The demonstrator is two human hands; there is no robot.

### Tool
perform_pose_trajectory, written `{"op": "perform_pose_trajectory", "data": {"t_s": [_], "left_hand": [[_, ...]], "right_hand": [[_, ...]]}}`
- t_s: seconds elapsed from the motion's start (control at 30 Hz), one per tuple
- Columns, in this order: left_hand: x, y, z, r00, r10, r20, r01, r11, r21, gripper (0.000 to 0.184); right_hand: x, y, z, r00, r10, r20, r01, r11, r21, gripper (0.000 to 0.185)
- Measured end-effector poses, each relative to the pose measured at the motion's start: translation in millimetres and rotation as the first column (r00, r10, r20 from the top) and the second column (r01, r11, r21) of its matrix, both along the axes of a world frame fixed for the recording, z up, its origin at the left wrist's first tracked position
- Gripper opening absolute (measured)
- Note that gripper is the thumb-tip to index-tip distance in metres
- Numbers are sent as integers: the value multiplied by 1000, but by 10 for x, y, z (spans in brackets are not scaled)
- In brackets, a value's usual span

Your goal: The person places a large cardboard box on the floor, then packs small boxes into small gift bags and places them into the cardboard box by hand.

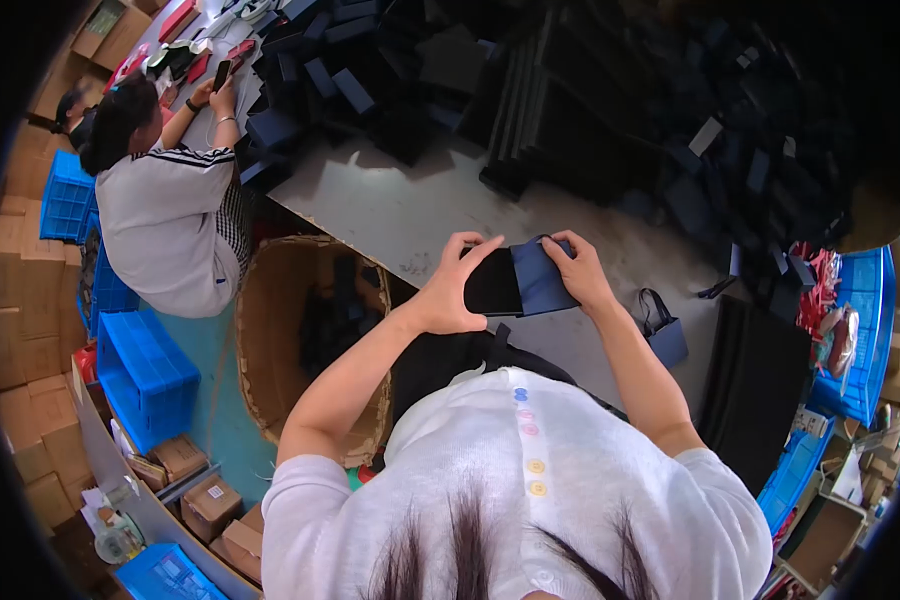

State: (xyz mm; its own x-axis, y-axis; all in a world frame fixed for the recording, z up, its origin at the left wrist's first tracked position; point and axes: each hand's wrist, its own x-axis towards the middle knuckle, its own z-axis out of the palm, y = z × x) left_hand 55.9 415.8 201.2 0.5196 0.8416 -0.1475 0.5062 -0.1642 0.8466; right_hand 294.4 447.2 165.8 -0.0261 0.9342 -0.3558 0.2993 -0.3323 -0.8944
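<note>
Over the near edge of the grey table, a flat box (542,278) with a black left part and a dark blue right part is held level between both hands. My left hand (448,287) grips the black end, thumb on the near edge and fingers on the far edge. At the blue end, my right hand (582,272) is closed on the box, with its thumb on top and its other fingers partly hidden. A small dark blue bag (668,343) with black handles lies just right of my right forearm.
Stacked black panels (550,110) and heaps of dark blue boxes (355,90) cover the far table (370,205). To the left, a large round carton (260,340) holds dark items. Beyond it a person (175,215) sits holding a phone (222,75). Blue crates (145,375) stand nearby.
</note>
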Motion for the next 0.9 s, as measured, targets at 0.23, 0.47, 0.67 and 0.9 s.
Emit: {"op": "perform_pose_trajectory", "data": {"t_s": [0.23, 0.47, 0.67, 0.9], "left_hand": [[498, -112, -226, 758, 362, 542, -361, 926, -114, 67], [-1222, -361, -314, 897, 388, -211, -331, 907, 262, 44], [-1170, -497, -272, 815, 532, -229, -504, 846, 173, 55], [685, -210, -393, 824, 262, 503, 42, 856, -515, 104]], "right_hand": [[-462, -440, -130, 991, -131, -9, 131, 991, 30, 35], [1121, -646, -89, 590, 273, 760, -261, 955, -141, 107], [1935, -753, -446, 731, 71, 679, 33, 990, -138, 127], [188, -293, 492, 883, 437, -171, -412, 896, 164, 121]]}}
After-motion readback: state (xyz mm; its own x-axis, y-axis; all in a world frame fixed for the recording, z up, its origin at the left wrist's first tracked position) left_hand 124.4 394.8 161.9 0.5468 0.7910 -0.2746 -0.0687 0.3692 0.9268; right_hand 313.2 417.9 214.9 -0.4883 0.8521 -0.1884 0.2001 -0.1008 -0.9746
